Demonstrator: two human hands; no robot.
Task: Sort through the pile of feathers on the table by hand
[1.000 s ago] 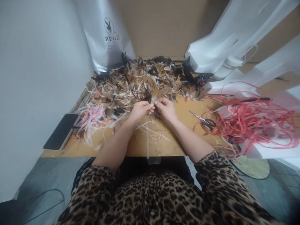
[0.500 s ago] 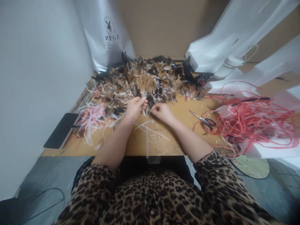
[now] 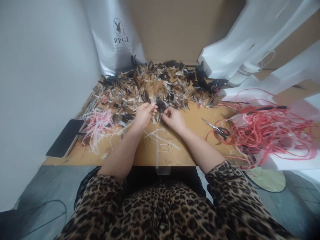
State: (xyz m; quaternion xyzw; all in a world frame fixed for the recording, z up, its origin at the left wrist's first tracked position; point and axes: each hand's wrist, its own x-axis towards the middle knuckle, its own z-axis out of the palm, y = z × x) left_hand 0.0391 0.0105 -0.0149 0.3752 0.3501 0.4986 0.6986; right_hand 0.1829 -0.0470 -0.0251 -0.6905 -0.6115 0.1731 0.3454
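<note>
My left hand (image 3: 145, 114) pinches the pale lower end of a small bunch of golden-brown feathers (image 3: 154, 91), whose tips fan upward. Close by on the right, my right hand (image 3: 173, 118) has its thumb and forefinger pressed together at the edge of the feathers; what lies between those fingertips is too small to make out. Behind both hands spreads a big heap of brown, black and white feathers (image 3: 125, 90). Thin white plastic strips (image 3: 157, 146) lie on the wooden table just below my hands, one hanging toward its front edge.
A phone (image 3: 66, 138) and pink-and-white strips (image 3: 98, 125) are at the left. Scissors (image 3: 217, 128) lie open right of my hands, beside a tangle of red strips (image 3: 270, 133). A silver bag (image 3: 120, 50) stands at the back left, white sheets (image 3: 235, 43) at the back right.
My left hand stays pinched on the feathers in the same spot. My right hand has shifted very slightly, its fingers still close to the bunch. The view has moved a little.
</note>
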